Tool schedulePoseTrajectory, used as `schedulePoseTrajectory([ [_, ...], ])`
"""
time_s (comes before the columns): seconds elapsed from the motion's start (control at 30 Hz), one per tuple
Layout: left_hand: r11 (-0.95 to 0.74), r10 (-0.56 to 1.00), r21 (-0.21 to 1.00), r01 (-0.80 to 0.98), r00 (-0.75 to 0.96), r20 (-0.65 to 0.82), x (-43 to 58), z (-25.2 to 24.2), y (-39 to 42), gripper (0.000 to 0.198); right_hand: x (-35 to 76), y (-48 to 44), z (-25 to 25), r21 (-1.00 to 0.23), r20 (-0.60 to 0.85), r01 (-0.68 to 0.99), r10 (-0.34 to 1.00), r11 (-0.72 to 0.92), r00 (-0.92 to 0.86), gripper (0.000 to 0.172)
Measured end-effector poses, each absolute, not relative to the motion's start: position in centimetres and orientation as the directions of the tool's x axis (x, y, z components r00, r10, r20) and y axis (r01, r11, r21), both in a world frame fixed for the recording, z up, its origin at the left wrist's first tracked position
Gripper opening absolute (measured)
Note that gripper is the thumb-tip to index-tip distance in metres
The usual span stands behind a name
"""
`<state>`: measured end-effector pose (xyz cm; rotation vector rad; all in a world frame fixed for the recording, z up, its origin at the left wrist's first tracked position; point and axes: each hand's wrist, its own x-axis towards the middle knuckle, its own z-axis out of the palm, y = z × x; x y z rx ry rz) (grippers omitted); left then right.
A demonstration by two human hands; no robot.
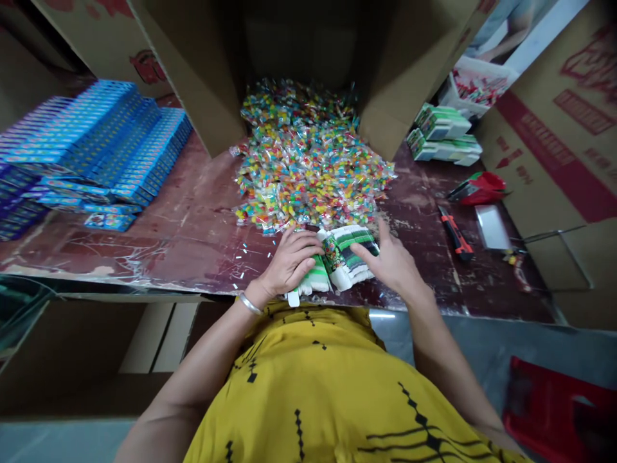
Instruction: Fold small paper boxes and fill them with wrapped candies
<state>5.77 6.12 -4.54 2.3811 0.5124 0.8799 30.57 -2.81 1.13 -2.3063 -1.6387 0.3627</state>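
Observation:
A row of folded green and white small cartons (351,254) lies at the table's front edge, with one printed carton face showing near the middle. Over the left part of the row, my left hand (295,257) is closed, its fingers bent across the cartons and a silver bangle on the wrist. At the right end, my right hand (396,260) is open, with the thumb touching the cartons and the index finger stretched out past them. Just beyond both hands spreads a heap of clear candy packets (313,170) filled with coloured sweets.
The heap spills from a large cardboard box (193,71). Blue boxes (96,141) are stacked at left. At right are green and white carton bundles (443,132), a box cutter (456,233), a red object (479,188) and a white basket (477,87). A person's arm shows behind the basket.

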Motion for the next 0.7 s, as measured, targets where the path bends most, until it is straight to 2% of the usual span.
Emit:
schedulePoseTrajectory([
  [0.07, -0.779, 0.514, 0.606, 0.163, 0.719, 0.468, 5.7, -4.5, 6.1, 0.038, 29.9, -2.5, 0.0, -0.352, -0.053, 0.887, 0.952, -0.3, 0.302, 0.102],
  [0.27, -0.782, 0.516, 0.601, 0.166, 0.713, 0.475, 5.8, -4.3, 6.0, 0.04, 27.7, -2.1, -1.5, -0.287, 0.114, 0.931, 0.956, -0.227, 0.269, 0.104],
  [0.33, -0.774, 0.526, 0.61, 0.171, 0.711, 0.468, 5.8, -4.4, 6.0, 0.041, 27.3, -1.9, -1.3, -0.287, 0.115, 0.93, 0.956, -0.229, 0.271, 0.102],
  [0.5, -0.771, 0.531, 0.615, 0.165, 0.699, 0.48, 5.9, -4.6, 6.0, 0.04, 26.0, -1.3, -1.3, -0.275, 0.094, 0.944, 0.972, -0.183, 0.216, 0.11],
  [0.63, -0.776, 0.528, 0.611, 0.156, 0.691, 0.494, 5.8, -4.5, 6.0, 0.038, 25.5, -1.0, -1.2, -0.268, 0.012, 0.948, 0.983, -0.173, 0.183, 0.099],
  [0.7, -0.77, 0.53, 0.617, 0.16, 0.7, 0.479, 5.8, -4.4, 6.0, 0.039, 26.1, -0.9, -0.7, -0.268, 0.018, 0.953, 0.988, -0.141, 0.152, 0.094],
])
